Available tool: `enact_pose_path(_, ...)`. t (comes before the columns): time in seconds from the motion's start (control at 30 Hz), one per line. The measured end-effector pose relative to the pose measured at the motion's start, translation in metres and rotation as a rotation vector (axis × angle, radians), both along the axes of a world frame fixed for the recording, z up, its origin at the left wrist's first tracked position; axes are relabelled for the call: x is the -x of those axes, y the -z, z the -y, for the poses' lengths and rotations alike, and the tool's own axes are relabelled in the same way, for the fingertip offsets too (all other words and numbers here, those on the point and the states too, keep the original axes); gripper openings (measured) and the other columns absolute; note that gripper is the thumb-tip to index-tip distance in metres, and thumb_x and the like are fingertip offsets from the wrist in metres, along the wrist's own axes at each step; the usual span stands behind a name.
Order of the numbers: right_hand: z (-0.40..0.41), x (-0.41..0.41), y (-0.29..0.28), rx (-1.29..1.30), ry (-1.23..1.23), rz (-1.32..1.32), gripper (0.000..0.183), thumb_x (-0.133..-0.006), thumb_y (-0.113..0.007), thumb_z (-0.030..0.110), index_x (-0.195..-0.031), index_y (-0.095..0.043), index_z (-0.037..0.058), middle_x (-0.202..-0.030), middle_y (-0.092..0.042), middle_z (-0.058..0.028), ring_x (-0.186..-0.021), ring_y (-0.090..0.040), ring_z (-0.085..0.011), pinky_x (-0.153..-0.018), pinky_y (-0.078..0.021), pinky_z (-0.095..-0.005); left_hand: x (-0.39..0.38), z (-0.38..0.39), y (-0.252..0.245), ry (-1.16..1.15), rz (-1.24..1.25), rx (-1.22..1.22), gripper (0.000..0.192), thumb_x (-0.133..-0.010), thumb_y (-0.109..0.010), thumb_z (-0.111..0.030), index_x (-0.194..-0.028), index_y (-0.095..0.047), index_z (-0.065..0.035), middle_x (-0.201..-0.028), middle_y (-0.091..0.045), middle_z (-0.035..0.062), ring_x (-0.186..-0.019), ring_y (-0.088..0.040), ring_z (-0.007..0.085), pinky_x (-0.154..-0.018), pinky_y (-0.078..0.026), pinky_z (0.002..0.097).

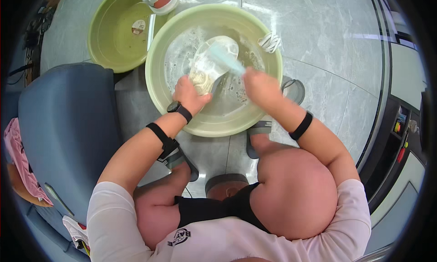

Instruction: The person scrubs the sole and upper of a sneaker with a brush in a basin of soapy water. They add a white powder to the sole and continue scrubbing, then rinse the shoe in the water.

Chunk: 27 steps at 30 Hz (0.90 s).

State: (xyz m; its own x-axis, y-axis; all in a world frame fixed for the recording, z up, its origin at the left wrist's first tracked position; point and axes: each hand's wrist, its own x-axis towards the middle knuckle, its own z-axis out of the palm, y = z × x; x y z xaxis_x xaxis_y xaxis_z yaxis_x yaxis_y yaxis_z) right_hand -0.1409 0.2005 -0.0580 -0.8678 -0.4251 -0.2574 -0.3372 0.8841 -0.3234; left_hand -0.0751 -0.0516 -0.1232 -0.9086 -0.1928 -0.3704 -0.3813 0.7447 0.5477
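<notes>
My left hand grips the heel end of a white shoe, whose patterned sole faces up under suds. In my right hand is the handle of a pale blue brush, blurred, with its head against the sole. Both hands are over a large light-green basin of cloudy, foamy water. The brush's bristles are hidden beneath its head. White shoelaces hang in a bundle on the basin's right rim.
A second green basin stands at the upper left, with another shoe at its right edge. A blue sofa borders the left side. Right of the large basin lies a grey round object. A cabinet lines the right.
</notes>
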Motion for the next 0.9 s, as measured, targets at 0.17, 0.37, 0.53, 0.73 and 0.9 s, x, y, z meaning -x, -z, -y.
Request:
enact_pose_path(0.17,0.001,0.004,0.007,-0.078,-0.223,0.122,0.025,-0.108,-0.055,0.025,-0.104,-0.061,0.0018,-0.080,-0.071,-0.0197,-0.076,-0.073,-0.0423,-0.064,-0.0577,-0.0565,0.000,0.000,0.004,0.010,0.001,0.013,0.089,-0.066,-0.096,-0.034,-0.132,-0.052,0.0076,-0.122,-0.066,0.0262,-0.114,-0.067,0.0413,-0.100,-0.055,0.0480)
enact_pose_path(0.37,0.009,0.019,0.007,-0.064,-0.003,-0.001,0.026,-0.109,-0.055,0.024,-0.104,-0.063,-0.0004,-0.083,-0.074,-0.0216,-0.075,-0.075,-0.0405,-0.064,-0.0587,-0.0556,-0.001,0.000,0.006,0.024,0.007,0.017,0.092,-0.066,-0.097,-0.036,-0.133,-0.051,0.0079,-0.124,-0.064,0.0269,-0.117,-0.065,0.0420,-0.102,-0.054,0.0489)
enact_pose_path(0.53,0.022,0.012,-0.009,-0.158,-0.107,0.105,0.020,-0.101,-0.063,0.019,-0.105,-0.066,0.0000,-0.092,-0.077,-0.0196,-0.083,-0.078,-0.0377,-0.070,-0.0619,-0.0514,-0.001,-0.001,0.004,0.020,-0.001,0.052,0.093,-0.067,-0.096,-0.037,-0.134,-0.051,0.0082,-0.125,-0.064,0.0280,-0.119,-0.064,0.0428,-0.103,-0.053,0.0493)
enact_pose_path(0.73,0.025,0.008,-0.016,-0.093,-0.351,0.214,0.029,-0.110,-0.054,0.027,-0.108,-0.062,-0.0006,-0.082,-0.074,-0.0206,-0.073,-0.075,-0.0396,-0.062,-0.0595,-0.0546,0.001,-0.003,-0.001,0.064,0.005,0.078,0.092,-0.066,-0.095,-0.040,-0.130,-0.051,0.0087,-0.120,-0.067,0.0261,-0.113,-0.066,0.0437,-0.099,-0.055,0.0505)
enact_pose_path(0.9,0.012,0.004,-0.005,-0.025,0.038,-0.039,0.029,-0.109,-0.054,0.026,-0.103,-0.059,-0.0016,-0.081,-0.073,-0.0209,-0.072,-0.074,-0.0416,-0.061,-0.0583,-0.0556,0.000,-0.001,-0.002,0.077,0.034,0.048,0.090,-0.065,-0.095,-0.043,-0.124,-0.050,0.0085,-0.118,-0.066,0.0284,-0.110,-0.066,0.0459,-0.095,-0.056,0.0517)
